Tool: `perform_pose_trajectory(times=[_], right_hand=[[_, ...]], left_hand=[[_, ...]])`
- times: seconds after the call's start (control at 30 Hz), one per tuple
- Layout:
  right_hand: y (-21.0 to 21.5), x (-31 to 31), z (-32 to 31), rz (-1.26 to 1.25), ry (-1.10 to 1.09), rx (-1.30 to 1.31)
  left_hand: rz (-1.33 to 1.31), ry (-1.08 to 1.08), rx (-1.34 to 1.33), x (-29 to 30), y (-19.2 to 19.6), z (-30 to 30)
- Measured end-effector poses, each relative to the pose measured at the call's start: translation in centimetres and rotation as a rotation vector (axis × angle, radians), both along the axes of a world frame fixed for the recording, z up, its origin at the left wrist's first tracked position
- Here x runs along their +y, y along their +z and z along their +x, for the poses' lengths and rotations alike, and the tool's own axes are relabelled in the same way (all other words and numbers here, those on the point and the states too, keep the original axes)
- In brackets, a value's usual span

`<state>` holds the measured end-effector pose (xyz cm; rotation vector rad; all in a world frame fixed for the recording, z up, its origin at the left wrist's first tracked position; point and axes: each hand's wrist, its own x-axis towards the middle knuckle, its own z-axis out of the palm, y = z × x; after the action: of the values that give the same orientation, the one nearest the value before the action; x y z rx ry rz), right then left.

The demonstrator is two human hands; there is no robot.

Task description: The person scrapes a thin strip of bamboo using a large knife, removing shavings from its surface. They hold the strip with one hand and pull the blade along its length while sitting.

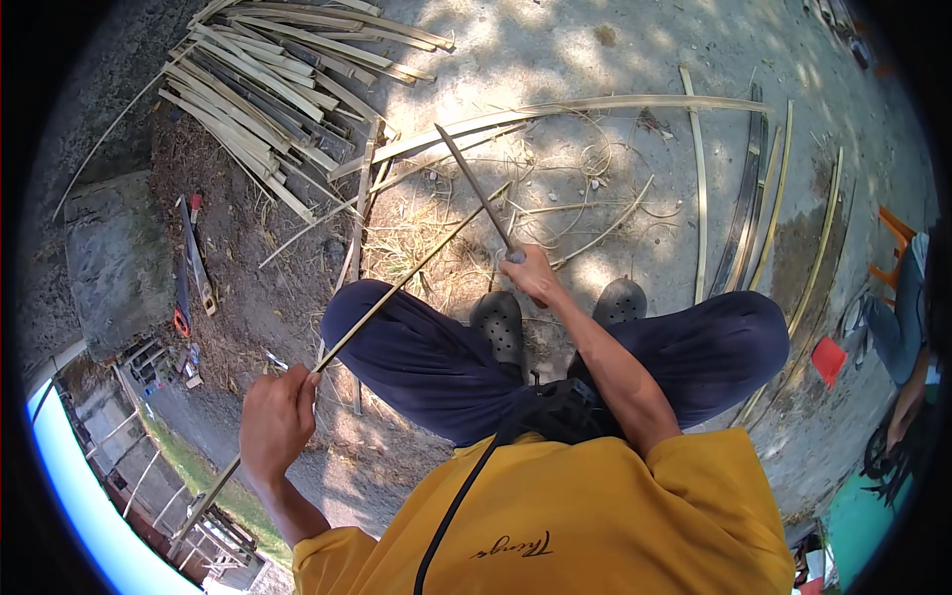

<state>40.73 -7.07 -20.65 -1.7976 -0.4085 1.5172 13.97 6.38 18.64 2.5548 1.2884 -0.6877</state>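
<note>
My left hand (278, 424) is closed around a long, thin bamboo strip (402, 283), which slants across my left knee. The strip's far end lies close to the blade of a long knife (470, 178); I cannot tell whether the two touch. My right hand (533, 275) grips the knife's handle in front of my feet, with the blade pointing away and to the left. Pale shavings (412, 233) and thin curled fibres lie on the ground beyond my left knee.
A large pile of split bamboo strips (268, 89) lies at the far left, with a long strip (585, 104) across the ground ahead. More strips (699, 188) lie to the right. Saws (198, 258) rest at the left. Another person (897, 337) sits at the right edge near an orange chair (892, 243).
</note>
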Motion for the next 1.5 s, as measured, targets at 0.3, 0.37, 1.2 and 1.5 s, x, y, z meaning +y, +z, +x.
perform_pose_trajectory(times=[0.3,0.37,1.2,1.5], right_hand=[[-0.5,0.5,-0.5,0.005,0.013,-0.060],[-1.5,0.1,0.4,0.066,0.061,-0.221],[-0.1,2.7,2.4,0.107,0.000,-0.218],[7.8,10.7,13.1,0.122,-0.455,-0.253]], left_hand=[[-0.023,0.041,0.038,0.3,0.3,-0.1],[-0.091,0.060,0.051,0.7,0.1,0.6],[0.039,0.120,-0.095,-0.5,3.0,-3.8],[0.204,0.450,-0.414,0.5,2.9,-6.6]])
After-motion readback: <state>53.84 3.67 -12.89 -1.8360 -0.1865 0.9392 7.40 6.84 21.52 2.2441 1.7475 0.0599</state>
